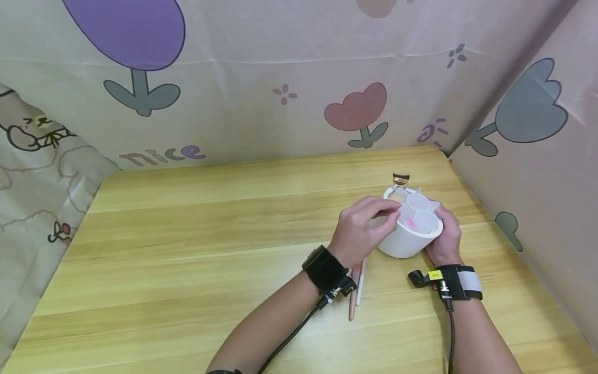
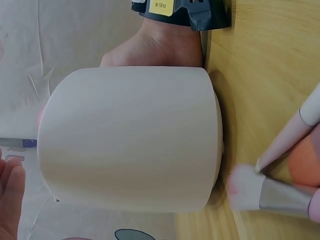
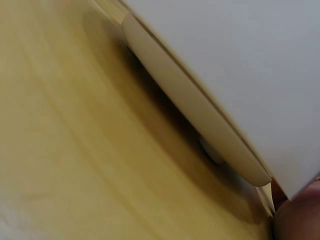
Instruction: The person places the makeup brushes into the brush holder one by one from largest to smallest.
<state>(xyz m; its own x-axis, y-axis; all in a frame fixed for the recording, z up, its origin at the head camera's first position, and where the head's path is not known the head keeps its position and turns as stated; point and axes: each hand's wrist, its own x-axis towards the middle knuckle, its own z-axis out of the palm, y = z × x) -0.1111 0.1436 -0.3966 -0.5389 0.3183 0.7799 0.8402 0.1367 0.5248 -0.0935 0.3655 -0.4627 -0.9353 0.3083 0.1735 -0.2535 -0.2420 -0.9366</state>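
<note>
A white round container (image 1: 405, 244) stands toward the right of the table. On its open top lies a translucent flower-shaped insert (image 1: 419, 202) with several petals; a small pink spot shows beside it. My left hand (image 1: 362, 228) is at the near left of the rim, thumb and forefinger pinching the insert's edge. Wrapped around the container's right side is my right hand (image 1: 446, 236), steadying it; its fingers are mostly hidden behind the wall. The container's smooth side fills much of the left wrist view, and the right wrist view shows its lower edge close to the tabletop.
Makeup brushes lie on the wooden table (image 1: 187, 244) below the left hand, one with pale pink-tipped bristles (image 2: 245, 187). An orange rounded thing (image 2: 305, 160) is near them. Behind the container stands a small brown-and-cream piece (image 1: 401, 179). Printed curtains (image 1: 243, 114) border the table.
</note>
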